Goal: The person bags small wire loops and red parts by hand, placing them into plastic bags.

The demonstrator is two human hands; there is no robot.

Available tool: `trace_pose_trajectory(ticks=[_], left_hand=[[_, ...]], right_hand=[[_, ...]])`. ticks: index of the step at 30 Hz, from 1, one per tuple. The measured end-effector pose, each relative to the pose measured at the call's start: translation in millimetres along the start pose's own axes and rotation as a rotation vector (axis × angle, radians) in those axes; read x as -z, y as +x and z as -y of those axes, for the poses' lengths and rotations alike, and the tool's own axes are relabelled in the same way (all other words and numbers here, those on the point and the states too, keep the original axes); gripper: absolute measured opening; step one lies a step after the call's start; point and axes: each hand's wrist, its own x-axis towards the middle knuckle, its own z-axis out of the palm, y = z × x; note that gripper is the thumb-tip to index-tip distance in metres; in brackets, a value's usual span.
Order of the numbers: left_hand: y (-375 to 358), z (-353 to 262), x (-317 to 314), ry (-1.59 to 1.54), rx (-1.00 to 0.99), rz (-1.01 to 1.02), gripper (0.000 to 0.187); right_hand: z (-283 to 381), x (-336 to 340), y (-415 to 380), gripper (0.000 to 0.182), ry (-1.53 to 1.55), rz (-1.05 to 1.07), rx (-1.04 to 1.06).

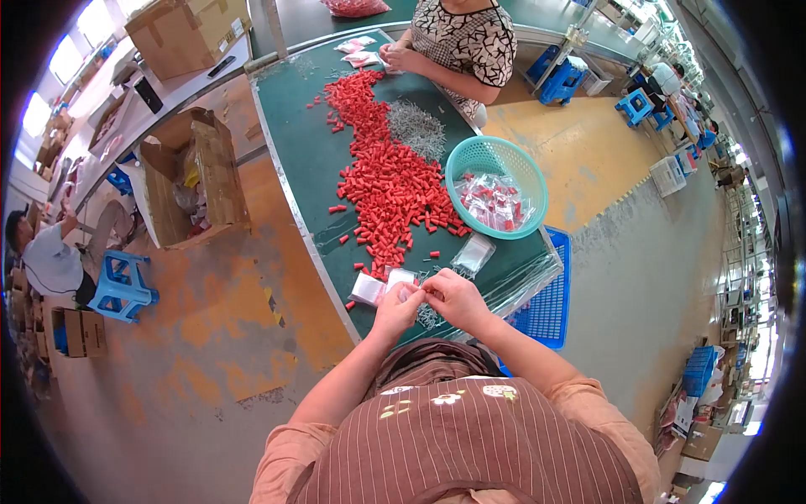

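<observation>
My left hand and my right hand meet at the near edge of the green table. Together they pinch a small clear plastic bag with red pieces showing in it. A second small bag lies just left of my left hand. A long heap of red plastic plugs runs up the table's middle, with a pile of small metal screws beside it. A few more screws lie under my hands.
A teal basket holding filled bags sits at the right of the table, above a blue crate. Another person works at the far end. An open cardboard box and a blue stool stand on the floor at left.
</observation>
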Motion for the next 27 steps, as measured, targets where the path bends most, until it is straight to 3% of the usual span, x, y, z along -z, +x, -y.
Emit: trace_pose_trajectory(ticks=[4, 8, 11, 15, 23, 27], left_hand=[[3, 11, 2, -0.013, -0.022, -0.026, 0.021], [0, 6, 0, -0.07, 0.013, -0.04, 0.018], [-1, 8, 1, -0.165, -0.012, -0.029, 0.016], [7, 22, 2, 0.025, -0.088, -0.053, 0.014], [-1, 22, 1, 0.209, -0.275, -0.013, 0.015], [-4, 18, 0, 0.215, -0.259, -0.02, 0.014]], right_hand=[[-6, -4, -1, 0.014, 0.011, 0.02, 0.053], [-13, -4, -5, 0.019, 0.32, -0.051, -0.228], [-25, -4, -7, 0.021, 0.632, 0.058, -0.546], [-21, -4, -4, 0.02, 0.94, 0.109, -0.722], [-37, -9, -5, 0.017, 1.054, 0.188, -0.845], [-36, -10, -7, 0.016, 1.063, 0.162, -0.842]])
